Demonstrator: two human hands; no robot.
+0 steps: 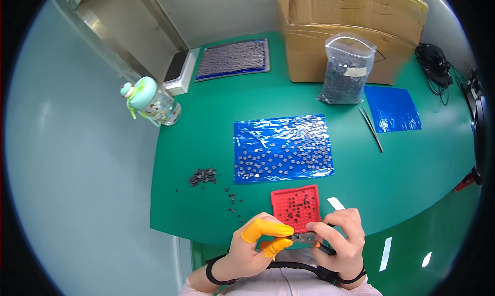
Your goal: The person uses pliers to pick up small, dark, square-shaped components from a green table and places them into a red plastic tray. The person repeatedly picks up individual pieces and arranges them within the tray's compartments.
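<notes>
L hand pinches tiny dark pc, R hand grips pliers nr red tray.

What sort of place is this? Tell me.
Probably a small-parts workbench, perhaps in a workshop or factory: a pile of tiny dark pieces, a red tray holding others, and a clear bag of dark contents.

Open tabletop at right, carton blocking rear
</notes>
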